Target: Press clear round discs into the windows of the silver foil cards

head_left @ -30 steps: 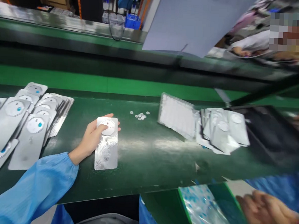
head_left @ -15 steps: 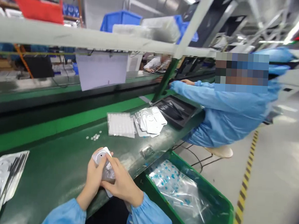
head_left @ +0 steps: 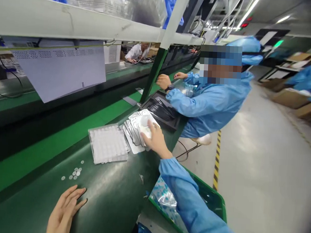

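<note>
My right hand (head_left: 155,139) reaches out to a fanned pile of white flat plates (head_left: 135,129) with dark ring marks. Its thumb and fingers are apart and rest over the top plate, partly covering it. Low on the left, my left hand (head_left: 66,209) hovers at or just over the green work surface (head_left: 107,194), fingers stretched and holding nothing. Several small clear discs (head_left: 75,173) lie just beyond its fingertips. Left of the pile, nearly touching it, is a clear flat tray (head_left: 108,143) filled with rows of whitish pieces.
A black tray (head_left: 174,124) with dark film stands behind the pile. Beside it a co-worker in a blue gown (head_left: 216,99) sits with both hands over the bench. A green bin (head_left: 219,199) with plastic film is below my right arm. A green post (head_left: 154,74) rises behind.
My hands have parted; both held a white plate with film before. The right has moved forward to the pile, the left stays back, empty. The view has turned right.
</note>
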{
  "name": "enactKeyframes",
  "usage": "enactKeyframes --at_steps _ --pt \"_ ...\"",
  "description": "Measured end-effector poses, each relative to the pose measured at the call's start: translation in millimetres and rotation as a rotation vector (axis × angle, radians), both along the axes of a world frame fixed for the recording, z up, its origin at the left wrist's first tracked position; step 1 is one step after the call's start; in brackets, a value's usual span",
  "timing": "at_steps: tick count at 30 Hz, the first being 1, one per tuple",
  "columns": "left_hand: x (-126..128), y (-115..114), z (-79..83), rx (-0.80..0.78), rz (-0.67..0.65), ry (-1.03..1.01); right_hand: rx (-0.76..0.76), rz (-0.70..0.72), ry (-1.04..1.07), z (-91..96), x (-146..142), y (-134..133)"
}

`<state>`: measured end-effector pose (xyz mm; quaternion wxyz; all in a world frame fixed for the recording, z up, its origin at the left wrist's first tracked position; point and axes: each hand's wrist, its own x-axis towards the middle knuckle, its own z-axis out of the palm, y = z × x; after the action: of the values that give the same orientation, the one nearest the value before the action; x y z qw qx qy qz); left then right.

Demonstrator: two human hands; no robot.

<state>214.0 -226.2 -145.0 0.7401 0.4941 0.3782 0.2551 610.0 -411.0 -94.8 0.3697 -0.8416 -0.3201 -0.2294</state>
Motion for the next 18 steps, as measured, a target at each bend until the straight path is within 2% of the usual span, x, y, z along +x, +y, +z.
enactKeyframes --at_steps 2,4,7,10,12,14,16,18 --pt "-4 3 -3.9 -0.078 -0.027 -0.012 -0.031 -0.059 -0.026 -18.5 7 21" --pt "-8 2 -4.1 -0.105 -0.053 -0.023 -0.018 -0.073 -0.060 -36.0 -3 25" --pt "-10 -6 3.9 -0.029 -0.116 -0.031 0.037 -0.054 -0.077 -55.0 -39 11" --pt "-10 -14 11.8 0.106 -0.202 -0.010 0.099 -0.046 -0.017 -63.5 -81 -12" --pt "-11 -17 12.1 0.284 -0.175 0.054 0.089 -0.073 0.119 -65.3 -104 -34" --pt "-15 -13 10.3 0.554 -0.081 0.190 0.031 -0.096 0.313 -66.7 -116 -68" --pt "-19 0 9.8 0.781 0.008 0.302 -0.023 -0.142 0.493 -69.6 -113 -113" --pt "-21 22 13.2 0.885 0.040 0.330 -0.075 -0.271 0.633 -73.5 -101 -161"
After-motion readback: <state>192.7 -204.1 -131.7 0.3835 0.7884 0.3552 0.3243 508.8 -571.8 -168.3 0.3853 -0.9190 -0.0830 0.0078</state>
